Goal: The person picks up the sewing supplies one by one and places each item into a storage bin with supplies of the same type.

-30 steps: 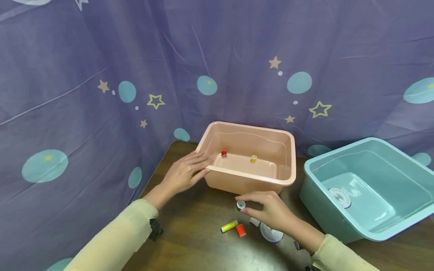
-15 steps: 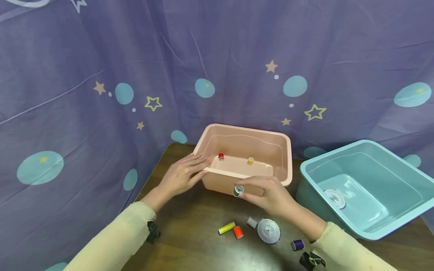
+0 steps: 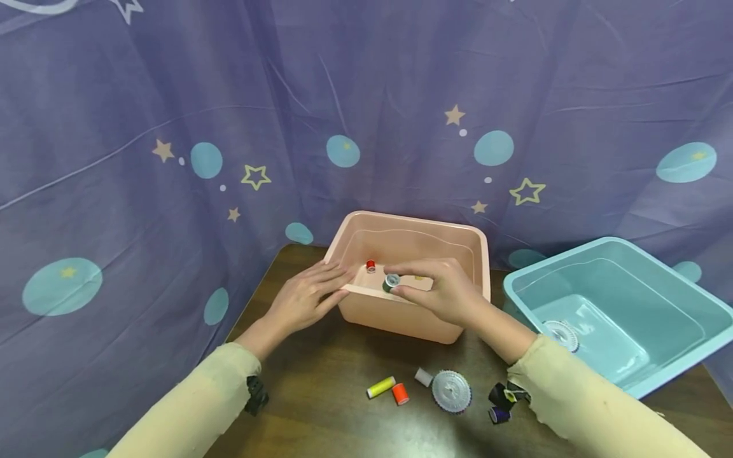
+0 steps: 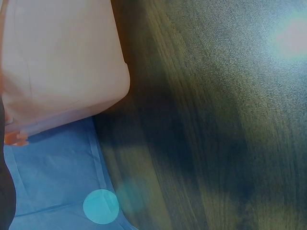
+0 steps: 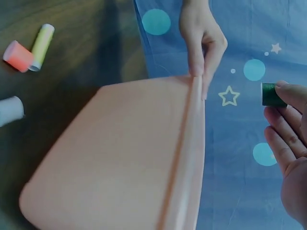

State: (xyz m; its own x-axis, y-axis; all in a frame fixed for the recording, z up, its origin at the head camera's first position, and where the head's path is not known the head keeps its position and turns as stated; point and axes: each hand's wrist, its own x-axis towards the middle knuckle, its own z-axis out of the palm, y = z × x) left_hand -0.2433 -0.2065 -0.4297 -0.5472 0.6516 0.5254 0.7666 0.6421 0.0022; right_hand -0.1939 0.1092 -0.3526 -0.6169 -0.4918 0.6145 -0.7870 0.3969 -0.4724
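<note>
My right hand (image 3: pixel 449 292) pinches a small green thread spool (image 5: pixel 271 96) between thumb and fingers, above the near rim of a pink plastic bin (image 3: pixel 395 318). At the bin's left corner my left hand (image 3: pixel 306 296) grips the rim, thumb on the outer side and fingers over the inside. Within the bin lie a red thread spool (image 3: pixel 371 267) and a yellow one (image 3: pixel 418 277), the latter mostly hidden behind my right hand. The left wrist view shows the bin's outer wall (image 4: pixel 67 52) beside the wooden table.
In front of the bin lie yellow (image 3: pixel 380 387), orange (image 3: pixel 400 394) and white thread spools (image 3: pixel 424 377), plus a clear wheel of pins (image 3: pixel 452 391). A purple spool (image 3: pixel 499 416) is near my right sleeve. A teal bin (image 3: pixel 592 254) at right holds another pin wheel (image 3: pixel 564 334).
My right hand has carried the green spool up and forward from above the table to over the pink bin's near rim. My left hand stays at the rim.
</note>
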